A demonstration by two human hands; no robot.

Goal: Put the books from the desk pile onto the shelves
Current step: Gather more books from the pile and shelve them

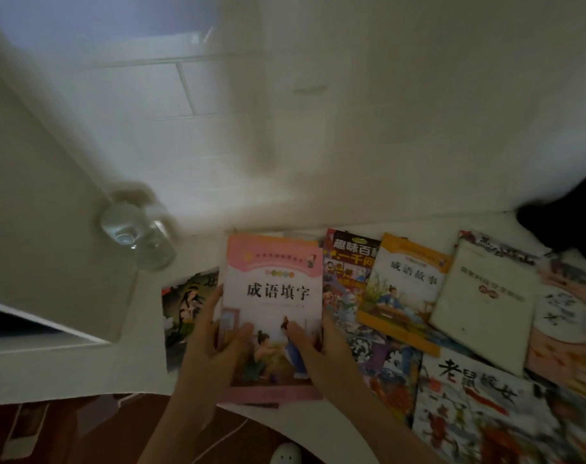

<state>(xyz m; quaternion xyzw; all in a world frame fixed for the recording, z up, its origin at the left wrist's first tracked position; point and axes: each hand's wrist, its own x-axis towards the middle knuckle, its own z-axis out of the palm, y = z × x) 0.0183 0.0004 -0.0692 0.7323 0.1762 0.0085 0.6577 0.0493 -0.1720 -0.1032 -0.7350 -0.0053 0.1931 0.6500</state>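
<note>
Book in hands (273,296) at centre, over desk (144,363) near edge. Glass jar (136,236) at 10 o'clock. 1 book (184,306) beneath at 9 o'clock. Overlapping book spread (452,329) from 2 to 4 o'clock.

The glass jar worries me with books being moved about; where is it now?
In the head view the glass jar stands on the white desk, left of centre, up and to the left of the pink book both hands hold.

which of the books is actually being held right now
The pink-topped book at the left of the spread. The left hand and right hand grip its lower edges; the orange-topped book and plain white book lie untouched.
</note>
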